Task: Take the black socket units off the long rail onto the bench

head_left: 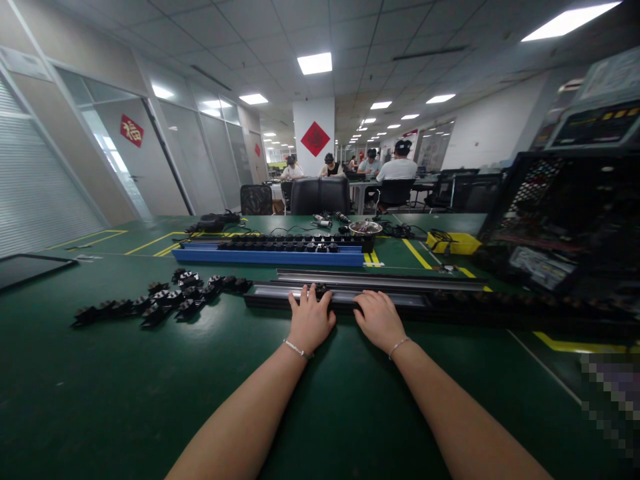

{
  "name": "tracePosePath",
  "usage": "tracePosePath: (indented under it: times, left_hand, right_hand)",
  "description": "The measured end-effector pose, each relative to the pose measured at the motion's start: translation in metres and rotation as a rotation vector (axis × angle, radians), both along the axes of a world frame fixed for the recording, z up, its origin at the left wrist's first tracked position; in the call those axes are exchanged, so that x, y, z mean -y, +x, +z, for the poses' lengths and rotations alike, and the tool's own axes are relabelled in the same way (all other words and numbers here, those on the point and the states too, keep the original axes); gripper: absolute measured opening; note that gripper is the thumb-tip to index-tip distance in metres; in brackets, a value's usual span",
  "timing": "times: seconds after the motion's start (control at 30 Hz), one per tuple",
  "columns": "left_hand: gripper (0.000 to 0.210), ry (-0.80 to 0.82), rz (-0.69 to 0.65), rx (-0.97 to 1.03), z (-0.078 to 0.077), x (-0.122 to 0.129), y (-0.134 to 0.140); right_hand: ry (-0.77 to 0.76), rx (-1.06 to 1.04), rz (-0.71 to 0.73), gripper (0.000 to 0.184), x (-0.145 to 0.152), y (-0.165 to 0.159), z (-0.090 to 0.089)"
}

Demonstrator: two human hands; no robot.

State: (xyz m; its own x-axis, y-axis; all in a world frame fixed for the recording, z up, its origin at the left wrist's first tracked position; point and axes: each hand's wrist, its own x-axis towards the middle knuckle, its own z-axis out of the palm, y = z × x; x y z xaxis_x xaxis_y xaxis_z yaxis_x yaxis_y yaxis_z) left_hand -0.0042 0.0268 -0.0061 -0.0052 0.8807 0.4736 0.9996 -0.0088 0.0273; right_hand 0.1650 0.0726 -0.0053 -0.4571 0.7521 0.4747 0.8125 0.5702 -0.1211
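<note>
Head view: two hands (311, 323) (383, 321), fingers (304, 296) parted, touch one long black rail (270, 303).

black channel (267, 302) with silvery inside, black parts (155, 314), blue channel (267, 257), green tabletop (130, 393), yellow tape (417, 254), red sign (315, 139)

Left forearm (247, 413) slants up from the bottom edge, left hand (311, 321) palm down mid-frame, fingers spread! Right forearm (453, 407) angles in from lower right, right hand (379, 320) close by, back uppermost, fingers bent.
</note>
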Motion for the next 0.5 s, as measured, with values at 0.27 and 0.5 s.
tracePosePath:
  times: [0.27,0.5]
  left_hand:
    - [0.048,-0.029,0.022,0.003,0.0028,0.0011,0.0004]
    - [0.044,-0.004,0.035,0.009,0.0025,0.0004,-0.0022]
  right_hand:
    - [0.023,0.003,-0.004,0.024,0.0004,-0.0002,-0.001]
    - [0.018,0.003,-0.004,0.023,-0.0008,0.0001,-0.0017]
